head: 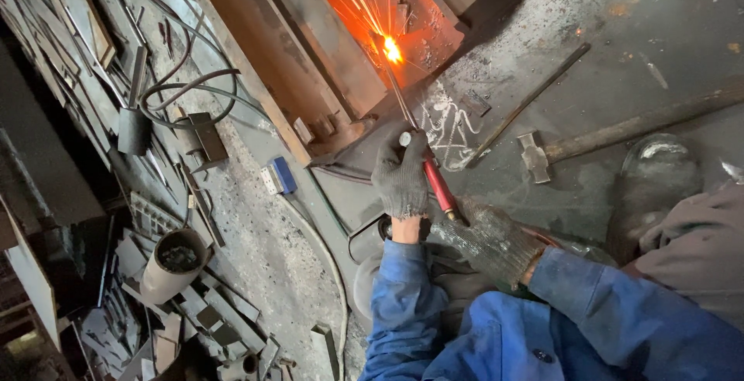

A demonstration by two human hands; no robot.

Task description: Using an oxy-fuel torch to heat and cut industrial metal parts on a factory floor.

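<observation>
Torch (434,179) clenched in both gloved grips — left hand (401,175), right hand (487,234) — long axis pointing up-left toward sparks (391,49).

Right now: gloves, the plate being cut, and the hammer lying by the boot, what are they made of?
Gloves on the left hand and right hand: grey knitted fabric, soiled; ribbed weave shows.
Plate: likely steel, rusty brown; it throws orange sparks at the torch tip.
Hammer: dull grey metal head, handle looks like worn wood, though grime leaves that open.
</observation>
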